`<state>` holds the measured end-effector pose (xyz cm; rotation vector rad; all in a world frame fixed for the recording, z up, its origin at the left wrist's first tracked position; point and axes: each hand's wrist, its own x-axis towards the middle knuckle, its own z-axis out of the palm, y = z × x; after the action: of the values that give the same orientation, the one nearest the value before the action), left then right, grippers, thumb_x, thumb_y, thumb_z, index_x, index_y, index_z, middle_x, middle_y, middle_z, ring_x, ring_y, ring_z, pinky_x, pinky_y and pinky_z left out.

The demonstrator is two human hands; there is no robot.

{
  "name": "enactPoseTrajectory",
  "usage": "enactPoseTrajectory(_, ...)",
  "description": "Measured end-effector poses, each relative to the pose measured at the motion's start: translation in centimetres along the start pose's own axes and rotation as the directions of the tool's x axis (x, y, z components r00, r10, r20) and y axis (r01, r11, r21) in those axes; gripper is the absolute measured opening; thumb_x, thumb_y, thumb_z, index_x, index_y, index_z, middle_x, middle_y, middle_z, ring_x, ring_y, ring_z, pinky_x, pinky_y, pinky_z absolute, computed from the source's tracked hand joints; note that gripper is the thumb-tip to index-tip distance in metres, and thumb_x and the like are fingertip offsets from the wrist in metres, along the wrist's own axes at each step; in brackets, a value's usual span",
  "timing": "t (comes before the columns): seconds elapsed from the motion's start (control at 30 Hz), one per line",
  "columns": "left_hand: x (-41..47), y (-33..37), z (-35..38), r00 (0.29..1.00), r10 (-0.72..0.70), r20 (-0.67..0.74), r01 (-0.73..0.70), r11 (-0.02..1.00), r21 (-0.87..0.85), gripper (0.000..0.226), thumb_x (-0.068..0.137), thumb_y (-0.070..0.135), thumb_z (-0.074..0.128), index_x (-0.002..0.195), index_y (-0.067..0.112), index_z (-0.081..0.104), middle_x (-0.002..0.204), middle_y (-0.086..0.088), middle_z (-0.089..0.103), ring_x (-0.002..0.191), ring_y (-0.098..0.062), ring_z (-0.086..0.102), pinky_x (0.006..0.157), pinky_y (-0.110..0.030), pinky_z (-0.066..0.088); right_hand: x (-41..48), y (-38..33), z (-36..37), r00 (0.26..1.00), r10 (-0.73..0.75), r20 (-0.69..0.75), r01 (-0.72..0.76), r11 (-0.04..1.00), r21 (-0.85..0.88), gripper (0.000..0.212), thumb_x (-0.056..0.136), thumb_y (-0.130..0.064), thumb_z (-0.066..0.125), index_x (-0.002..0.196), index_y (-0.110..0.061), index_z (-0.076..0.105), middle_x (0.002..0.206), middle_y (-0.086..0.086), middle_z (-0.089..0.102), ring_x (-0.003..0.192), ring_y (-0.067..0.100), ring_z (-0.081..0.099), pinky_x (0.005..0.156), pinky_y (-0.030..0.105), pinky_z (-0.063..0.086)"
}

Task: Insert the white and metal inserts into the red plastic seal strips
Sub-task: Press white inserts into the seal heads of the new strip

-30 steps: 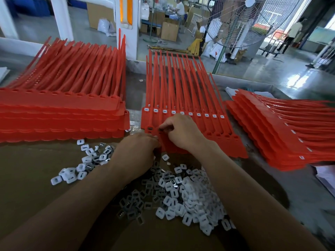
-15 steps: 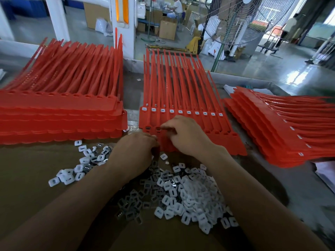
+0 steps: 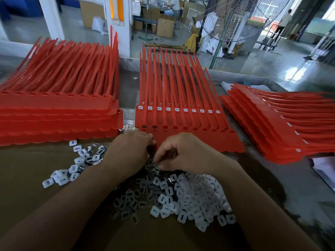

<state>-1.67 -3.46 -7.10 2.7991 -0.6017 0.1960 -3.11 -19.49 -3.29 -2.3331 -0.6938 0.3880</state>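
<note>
A red sheet of joined seal strips (image 3: 181, 122) lies in the middle of the table, with a second sheet under it whose sockets show white inserts. On the top sheet the two leftmost sockets hold inserts; the rest look bare. My left hand (image 3: 130, 151) rests at the sheet's near edge, fingers curled; what it holds is hidden. My right hand (image 3: 183, 153) sits just below that edge, its fingertips pinched down at the top of the pile of white and metal inserts (image 3: 184, 194). Whether it grips one I cannot tell.
A tall stack of red strip sheets (image 3: 59, 113) stands at the left, another stack (image 3: 282, 127) fans out at the right. More loose inserts (image 3: 78, 163) lie left of my left arm on the brown cardboard (image 3: 27, 178). A fan and factory floor lie beyond the table.
My right hand has pulled back from the sheet's left sockets toward me, down to the insert pile. My left hand stays at the sheet's near edge.
</note>
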Motion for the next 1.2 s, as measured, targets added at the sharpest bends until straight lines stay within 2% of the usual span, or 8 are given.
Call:
enactPoseTrajectory(0.17, 0.1, -0.1, 0.2, 1.0, -0.008, -0.025, 0.008, 1.0, -0.021, 0.039, 0.086, 0.019, 0.046, 0.121, 0.032, 0.056, 0.135, 0.012, 0.047, 0.124, -0.007, 0.041, 0.093, -0.02, 0.028, 0.4, -0.6, 1.3, 0.996, -0.043, 0.075, 0.052, 0.991, -0.122, 0.022, 0.074, -0.016, 0.074, 0.096, -0.017, 0.071, 0.076, -0.026, 0.049, 0.07, -0.016, 0.049, 0.066, 0.0, 0.036)
enactPoseTrajectory(0.4, 0.0, -0.1, 0.1, 0.999, 0.02, -0.047, -0.021, 1.0, -0.022, 0.037, 0.086, 0.021, 0.045, 0.12, 0.031, 0.057, 0.134, 0.012, 0.048, 0.124, -0.007, 0.042, 0.092, -0.02, 0.03, 0.3, -0.6, 1.6, 0.997, -0.037, 0.064, 0.046, 0.988, -0.146, 0.01, 0.077, -0.015, 0.071, 0.087, -0.014, 0.069, 0.074, -0.025, 0.048, 0.07, -0.013, 0.046, 0.067, 0.002, 0.034)
enactPoseTrajectory(0.6, -0.1, 0.1, -0.1, 0.998, 0.016, -0.052, -0.016, 1.0, -0.006, 0.031, 0.083, 0.017, 0.049, 0.11, 0.024, 0.063, 0.121, 0.006, 0.059, 0.113, -0.013, 0.05, 0.082, -0.023, 0.034, 0.2, -0.5, 1.3, 1.0, -0.009, -0.016, 0.008, 0.998, -0.067, 0.002, 0.084, -0.017, 0.065, 0.085, -0.014, 0.065, 0.077, -0.017, 0.054, 0.069, -0.006, 0.05, 0.065, 0.004, 0.037)
enactPoseTrajectory(0.77, -0.2, 0.3, -0.3, 0.998, 0.016, -0.056, -0.015, 1.0, 0.008, 0.024, 0.085, 0.017, 0.048, 0.101, 0.021, 0.065, 0.108, 0.004, 0.064, 0.1, -0.015, 0.056, 0.068, -0.021, 0.028, 0.0, -0.7, 1.0, 0.994, -0.014, -0.108, 0.018, 0.999, 0.036, 0.018, 0.087, -0.015, 0.06, 0.073, -0.024, 0.054, 0.073, -0.004, 0.064, 0.066, 0.004, 0.059, 0.059, 0.015, 0.045)
enactPoseTrajectory(0.9, -0.2, 0.3, -0.4, 0.999, 0.006, -0.051, -0.006, 1.0, 0.013, 0.032, 0.084, 0.016, 0.049, 0.112, 0.024, 0.062, 0.12, 0.006, 0.059, 0.111, -0.013, 0.051, 0.078, -0.022, 0.032, -0.1, -0.7, 0.7, 0.999, -0.004, -0.052, 0.005, 1.0, 0.016, 0.013, 0.08, -0.011, 0.068, 0.074, -0.022, 0.062, 0.07, -0.018, 0.058, 0.066, -0.009, 0.053, 0.063, 0.008, 0.043)
enactPoseTrajectory(0.97, -0.2, 0.4, -0.4, 0.999, -0.002, -0.051, 0.003, 1.0, 0.016, 0.033, 0.084, 0.016, 0.049, 0.113, 0.025, 0.062, 0.122, 0.006, 0.058, 0.112, -0.012, 0.05, 0.081, -0.022, 0.033, -0.1, -0.4, 0.7, 0.999, -0.001, -0.052, 0.002, 1.0, 0.01, 0.012, 0.077, -0.006, 0.068, 0.079, -0.018, 0.066, 0.073, -0.017, 0.06, 0.069, -0.008, 0.054, 0.066, 0.009, 0.045)
enactPoseTrajectory(1.1, -0.2, 0.5, -0.5, 0.999, -0.005, -0.034, 0.006, 1.0, 0.03, 0.027, 0.083, 0.015, 0.049, 0.103, 0.023, 0.065, 0.113, 0.004, 0.062, 0.105, -0.015, 0.053, 0.071, -0.022, 0.03, 0.0, 0.0, 0.6, 0.995, 0.037, -0.096, -0.031, 0.997, 0.072, 0.018, 0.076, -0.006, 0.069, 0.089, -0.018, 0.066, 0.076, -0.006, 0.065, 0.068, -0.002, 0.059, 0.066, 0.013, 0.049)
enactPoseTrajectory(1.2, -0.1, 0.4, -0.4, 1.0, -0.004, -0.019, 0.005, 0.999, 0.032, 0.037, 0.083, 0.015, 0.049, 0.116, 0.028, 0.059, 0.127, 0.009, 0.054, 0.116, -0.011, 0.047, 0.086, -0.023, 0.035, 0.0, 0.2, 0.3, 0.986, 0.048, -0.162, -0.033, 0.995, 0.095, 0.015, 0.078, -0.004, 0.067, 0.088, -0.015, 0.07, 0.076, -0.005, 0.067, 0.069, 0.001, 0.063, 0.068, 0.015, 0.052)
